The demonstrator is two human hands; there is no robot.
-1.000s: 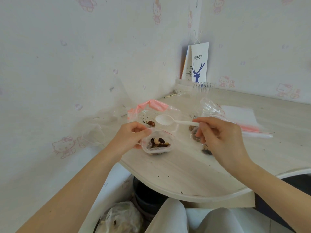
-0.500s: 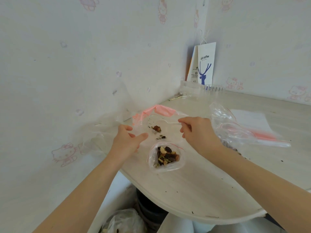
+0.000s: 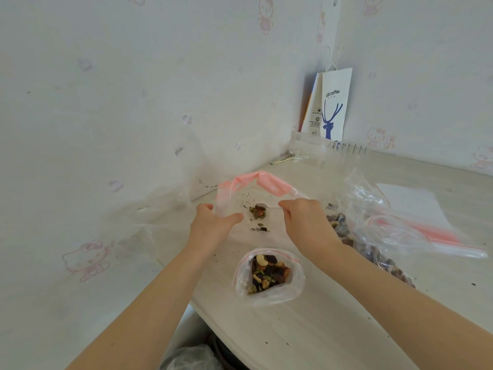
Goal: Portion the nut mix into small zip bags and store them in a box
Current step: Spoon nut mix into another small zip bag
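Nut mix (image 3: 269,273) is sitting in 1 small zip bag (image 3: 293,292), which is lying unsealed on the counter (image 3: 306,337) between the forearms. The left grip (image 3: 213,222) and right grip (image 3: 304,222) are each pinching the mouth of a large pink-topped bag (image 3: 272,184) that is holding only a few scraps. More mix is lying in a crumpled bag (image 3: 394,233) at right. Portioning looks underway; sealing and boxing are not yet done.

a white paper coffee bag (image 3: 334,102) stands at the table's (image 3: 320,329) far corner.
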